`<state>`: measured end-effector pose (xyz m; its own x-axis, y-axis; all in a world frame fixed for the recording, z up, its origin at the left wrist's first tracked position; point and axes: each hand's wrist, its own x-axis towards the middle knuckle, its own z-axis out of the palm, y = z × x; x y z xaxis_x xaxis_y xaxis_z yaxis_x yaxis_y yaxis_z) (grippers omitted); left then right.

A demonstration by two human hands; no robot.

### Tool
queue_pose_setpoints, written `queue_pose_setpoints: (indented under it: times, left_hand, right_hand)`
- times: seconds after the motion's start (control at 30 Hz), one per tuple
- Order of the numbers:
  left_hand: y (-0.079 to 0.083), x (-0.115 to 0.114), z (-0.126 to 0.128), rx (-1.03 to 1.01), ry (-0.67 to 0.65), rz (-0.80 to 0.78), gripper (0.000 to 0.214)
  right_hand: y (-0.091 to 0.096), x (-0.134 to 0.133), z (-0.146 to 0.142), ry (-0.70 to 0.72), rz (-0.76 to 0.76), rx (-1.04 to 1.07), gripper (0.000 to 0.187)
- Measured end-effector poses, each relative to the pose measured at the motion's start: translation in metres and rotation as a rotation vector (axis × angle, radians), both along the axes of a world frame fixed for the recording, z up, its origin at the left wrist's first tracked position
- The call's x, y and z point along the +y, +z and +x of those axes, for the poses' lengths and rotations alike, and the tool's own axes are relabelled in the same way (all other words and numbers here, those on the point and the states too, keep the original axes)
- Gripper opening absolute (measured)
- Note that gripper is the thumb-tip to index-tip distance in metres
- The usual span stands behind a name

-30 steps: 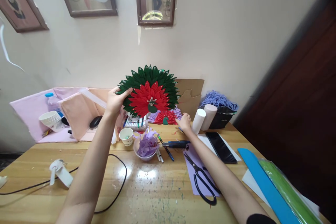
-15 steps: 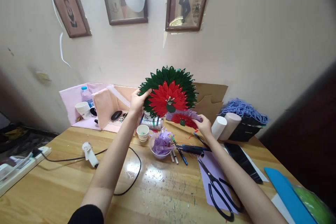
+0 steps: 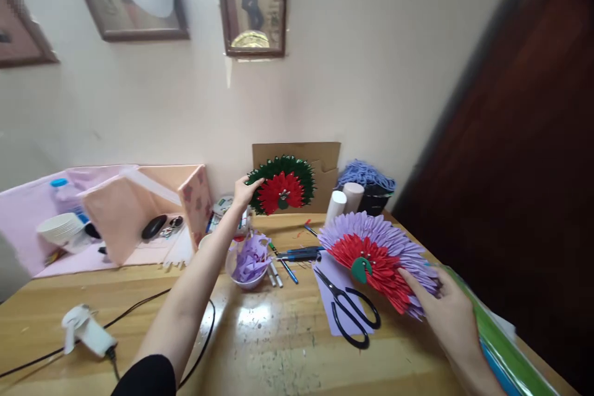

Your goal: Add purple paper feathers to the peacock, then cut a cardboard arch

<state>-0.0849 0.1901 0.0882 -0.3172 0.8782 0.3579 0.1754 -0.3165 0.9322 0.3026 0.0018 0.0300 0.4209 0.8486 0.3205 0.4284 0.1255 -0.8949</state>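
Head view. My left hand (image 3: 242, 190), centre of frame, pinches the left edge of the green paper flower (image 3: 282, 184), which stands upright just in front of the cardboard (image 3: 297, 151) at the wall. My right hand (image 3: 452, 315), lower right, has its fingers clamped on the rim of the purple paper flower (image 3: 378, 253), held tilted, face up. Scissors (image 3: 348, 309) lie on the table (image 3: 278, 352) just left of it. A bowl (image 3: 250, 263) of purple scraps sits beside my left forearm.

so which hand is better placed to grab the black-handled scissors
Likely the right hand, holding the purple and red paper fan beside the black scissors; the left hand is far back at the green and red paper fan.
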Motion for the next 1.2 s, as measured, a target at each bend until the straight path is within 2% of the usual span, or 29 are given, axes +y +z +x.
queue_pose_setpoints:
  times: [0.1, 0.2, 0.3, 0.43, 0.5, 0.57, 0.63, 0.7, 0.73, 0.8, 0.83, 0.93, 0.97, 1.03, 1.1, 1.13, 1.17, 1.2]
  left_hand:
    - [-0.019, 0.012, 0.010, 0.083, 0.001, -0.113, 0.032]
    - [-0.027, 0.015, 0.014, 0.168, 0.046, -0.205, 0.033]
    - [-0.019, 0.010, 0.013, 0.250, 0.145, -0.268, 0.033]
    - [0.004, -0.013, 0.030, 0.342, 0.278, -0.272, 0.051]
    - [0.016, -0.038, 0.047, 0.392, 0.255, -0.239, 0.046]
    - [0.028, -0.076, 0.063, 0.449, 0.139, -0.213, 0.034]
    - [0.042, -0.125, 0.071, 0.493, 0.004, -0.210, 0.034]
    - [0.059, -0.180, 0.068, 0.608, -0.231, -0.196, 0.034]
    - [0.067, -0.209, 0.063, 0.657, -0.266, -0.171, 0.030]
    - [0.084, -0.265, 0.046, 0.691, -0.137, -0.156, 0.027]
    - [0.091, -0.293, 0.035, 0.684, -0.078, -0.198, 0.027]
    - [0.108, -0.376, -0.006, 0.534, 0.149, -0.332, 0.019]
    - [0.113, -0.404, -0.022, 0.451, 0.270, -0.355, 0.020]
    - [0.123, -0.455, -0.058, 0.359, 0.640, -0.307, 0.026]
    - [0.135, -0.494, -0.100, 0.399, 1.093, -0.154, 0.029]
    - [0.140, -0.507, -0.122, 0.444, 1.252, -0.094, 0.030]
    - [0.144, -0.513, -0.146, 0.486, 1.339, -0.061, 0.031]
    - [0.147, -0.513, -0.171, 0.550, 1.362, -0.064, 0.032]
  right_hand:
    - [-0.003, -0.007, 0.010, 0.092, -0.004, 0.237, 0.042]
    - [-0.001, -0.010, 0.009, 0.182, -0.018, 0.393, 0.043]
    - [0.002, -0.008, 0.002, 0.263, -0.051, 0.448, 0.043]
    - [0.001, 0.003, -0.007, 0.330, -0.080, 0.474, 0.044]
    - [0.002, 0.009, -0.014, 0.370, -0.095, 0.462, 0.043]
    - [0.007, 0.015, -0.024, 0.426, -0.108, 0.438, 0.042]
    - [0.016, 0.018, -0.038, 0.510, -0.126, 0.418, 0.042]
    - [0.028, 0.018, -0.056, 0.611, -0.144, 0.401, 0.043]
    - [0.034, 0.016, -0.068, 0.664, -0.155, 0.389, 0.043]
    - [0.044, 0.009, -0.092, 0.775, -0.182, 0.351, 0.042]
    - [0.049, 0.004, -0.105, 0.841, -0.190, 0.327, 0.041]
    - [0.058, -0.012, -0.143, 1.102, -0.154, 0.273, 0.043]
    - [0.060, -0.017, -0.155, 1.183, -0.128, 0.259, 0.044]
    - [0.063, -0.025, -0.177, 1.295, -0.084, 0.228, 0.044]
    - [0.065, -0.030, -0.198, 1.336, -0.069, 0.190, 0.037]
    - [0.065, -0.032, -0.209, 1.343, -0.066, 0.178, 0.033]
    - [0.065, -0.034, -0.219, 1.348, -0.065, 0.171, 0.030]
    - [0.065, -0.036, -0.229, 1.353, -0.067, 0.167, 0.027]
